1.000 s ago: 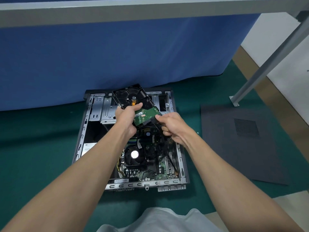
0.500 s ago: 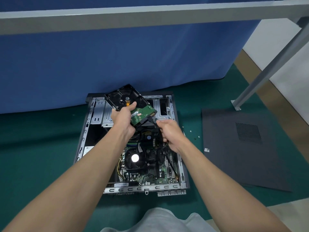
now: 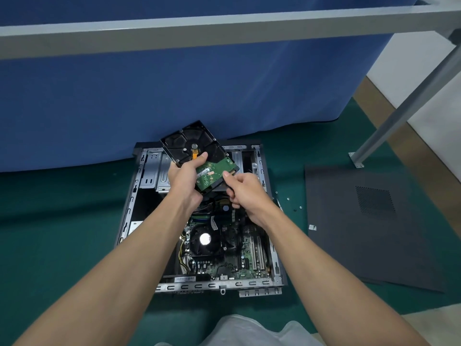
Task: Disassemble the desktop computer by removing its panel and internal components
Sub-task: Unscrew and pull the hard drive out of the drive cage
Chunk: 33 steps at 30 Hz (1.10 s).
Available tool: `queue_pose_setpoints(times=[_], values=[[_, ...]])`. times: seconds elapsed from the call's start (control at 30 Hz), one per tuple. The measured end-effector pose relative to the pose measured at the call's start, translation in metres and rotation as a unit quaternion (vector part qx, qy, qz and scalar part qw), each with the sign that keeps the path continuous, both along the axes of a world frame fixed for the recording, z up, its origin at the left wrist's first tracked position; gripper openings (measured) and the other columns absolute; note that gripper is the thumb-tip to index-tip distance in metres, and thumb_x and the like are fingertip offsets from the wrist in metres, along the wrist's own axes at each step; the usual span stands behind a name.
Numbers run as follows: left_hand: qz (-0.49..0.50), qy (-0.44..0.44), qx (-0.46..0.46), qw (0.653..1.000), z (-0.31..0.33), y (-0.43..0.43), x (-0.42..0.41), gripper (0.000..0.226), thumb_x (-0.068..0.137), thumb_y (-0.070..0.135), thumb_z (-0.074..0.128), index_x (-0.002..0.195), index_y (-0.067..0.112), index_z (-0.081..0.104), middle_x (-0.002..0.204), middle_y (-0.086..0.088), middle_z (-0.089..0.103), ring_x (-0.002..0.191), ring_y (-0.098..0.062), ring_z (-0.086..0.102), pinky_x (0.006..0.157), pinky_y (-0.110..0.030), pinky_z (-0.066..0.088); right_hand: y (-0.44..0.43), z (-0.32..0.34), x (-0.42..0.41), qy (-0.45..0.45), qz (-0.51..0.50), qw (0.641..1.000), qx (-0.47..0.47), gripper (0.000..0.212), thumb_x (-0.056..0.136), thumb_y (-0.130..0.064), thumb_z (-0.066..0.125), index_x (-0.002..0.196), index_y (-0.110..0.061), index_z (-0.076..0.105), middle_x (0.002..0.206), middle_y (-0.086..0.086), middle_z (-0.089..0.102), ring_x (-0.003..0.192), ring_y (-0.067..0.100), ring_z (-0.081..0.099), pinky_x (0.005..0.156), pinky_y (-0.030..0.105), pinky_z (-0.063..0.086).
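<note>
The open computer case lies flat on the green floor, its motherboard and CPU fan exposed. Above its far end I hold a hard drive, underside up, with its green circuit board showing. My left hand grips the drive's near left edge, thumb on top. My right hand pinches a black cable connector at the drive's near right corner; the connector itself is mostly hidden by my fingers. The removed dark side panel lies flat on the floor to the right.
Small loose screws lie on the floor between case and panel. A blue curtain hangs just behind the case. A grey metal frame bar crosses overhead, and its slanted leg stands bolted to the floor at the right.
The drive has stayed lifted over the case's far end, tilting slightly. My right hand has shifted along the drive's near right corner, still pinching at the connector.
</note>
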<state>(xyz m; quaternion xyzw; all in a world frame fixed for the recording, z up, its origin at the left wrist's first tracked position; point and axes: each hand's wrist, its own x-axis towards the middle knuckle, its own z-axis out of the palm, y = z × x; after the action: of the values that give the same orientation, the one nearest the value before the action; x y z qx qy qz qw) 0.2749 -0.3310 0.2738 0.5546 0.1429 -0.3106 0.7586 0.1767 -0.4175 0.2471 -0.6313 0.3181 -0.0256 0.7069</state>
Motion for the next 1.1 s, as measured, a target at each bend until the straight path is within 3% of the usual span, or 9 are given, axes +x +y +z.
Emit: queue_pose_setpoints(times=[0.17,0.33,0.53,0.67,0.77,0.87,0.93,1.0,1.1], values=[[-0.010,0.013,0.005,1.000,0.001,-0.005,0.001,0.041,0.075,0.002,0.078,0.107,0.011,0.054,0.105,-0.017,0.070,0.086,-0.035,0.071,0.071,-0.058,0.057,0.006,-0.004,-0.001,-0.011,-0.054,0.998,0.007,0.035,0.099,-0.034,0.047,0.079,-0.008,0.059,0.047,-0.010,0.036,0.041,0.006,0.029,0.041,0.021,0.025],[0.038,0.053,0.010,0.998,-0.003,-0.015,-0.006,0.072,0.075,0.001,0.077,0.134,0.011,0.039,0.118,-0.017,0.062,0.101,-0.037,0.066,0.075,-0.059,0.056,0.015,-0.006,0.004,0.033,-0.151,0.987,-0.051,0.038,0.100,-0.036,0.044,0.072,-0.013,0.056,0.049,-0.010,0.042,0.047,0.008,0.036,0.047,0.024,0.028],[-0.007,0.059,0.029,0.998,-0.004,-0.015,-0.003,0.081,0.074,0.003,0.078,0.141,0.012,0.035,0.124,-0.017,0.060,0.099,-0.037,0.066,0.080,-0.059,0.055,-0.009,0.001,-0.012,0.001,-0.018,1.000,0.006,0.035,0.101,-0.030,0.043,0.074,-0.009,0.050,0.046,-0.007,0.029,0.037,0.006,0.024,0.035,0.018,0.023],[0.056,0.070,0.015,0.996,-0.004,-0.023,-0.010,0.051,0.076,0.000,0.075,0.120,0.007,0.050,0.111,-0.017,0.066,0.091,-0.036,0.069,0.073,-0.059,0.057,-0.015,0.001,-0.019,0.003,0.022,0.999,0.031,0.035,0.102,-0.029,0.041,0.075,-0.009,0.049,0.047,-0.009,0.031,0.038,0.006,0.023,0.036,0.019,0.021],[0.099,0.095,-0.030,0.990,0.000,-0.026,-0.002,0.051,0.079,-0.001,0.073,0.125,0.003,0.051,0.111,-0.018,0.067,0.090,-0.037,0.070,0.071,-0.058,0.057,-0.011,-0.003,-0.028,0.031,0.054,0.998,-0.005,0.035,0.101,-0.031,0.042,0.082,-0.005,0.056,0.053,-0.006,0.041,0.042,0.008,0.034,0.042,0.021,0.030],[0.072,0.060,0.023,0.995,0.002,-0.028,-0.001,0.052,0.078,0.003,0.075,0.124,0.006,0.050,0.111,-0.013,0.068,0.093,-0.033,0.069,0.077,-0.055,0.057,-0.006,-0.003,-0.028,0.075,0.104,0.971,-0.202,0.040,0.102,-0.036,0.038,0.077,-0.010,0.056,0.067,-0.007,0.052,0.058,0.005,0.049,0.057,0.026,0.038],[0.032,0.036,0.053,0.997,-0.001,-0.032,-0.008,0.048,0.078,0.009,0.078,0.119,0.010,0.051,0.112,-0.008,0.067,0.101,-0.029,0.066,0.089,-0.053,0.053,-0.009,-0.003,-0.025,0.080,0.052,0.948,-0.303,0.032,0.101,-0.036,0.037,0.095,-0.013,0.059,0.091,-0.004,0.053,0.088,0.011,0.052,0.076,0.030,0.041],[-0.001,0.009,0.067,0.998,0.002,-0.038,-0.019,0.043,0.080,0.022,0.078,0.114,0.015,0.052,0.117,-0.002,0.065,0.110,-0.025,0.061,0.099,-0.050,0.046,-0.019,0.000,-0.025,0.079,-0.069,0.933,-0.345,0.043,0.099,-0.039,0.041,0.132,-0.013,0.045,0.128,0.003,0.043,0.121,0.019,0.038,0.098,0.032,0.032],[-0.075,-0.027,0.131,0.988,0.006,-0.050,-0.033,0.084,0.082,0.059,0.065,0.145,0.014,0.034,0.146,0.000,0.044,0.132,-0.024,0.045,0.110,-0.054,0.031,-0.037,0.007,-0.028,0.045,-0.066,0.936,-0.343,0.079,0.087,-0.062,0.046,0.149,-0.022,0.016,0.151,-0.002,0.019,0.137,0.016,0.013,0.104,0.034,0.023]])
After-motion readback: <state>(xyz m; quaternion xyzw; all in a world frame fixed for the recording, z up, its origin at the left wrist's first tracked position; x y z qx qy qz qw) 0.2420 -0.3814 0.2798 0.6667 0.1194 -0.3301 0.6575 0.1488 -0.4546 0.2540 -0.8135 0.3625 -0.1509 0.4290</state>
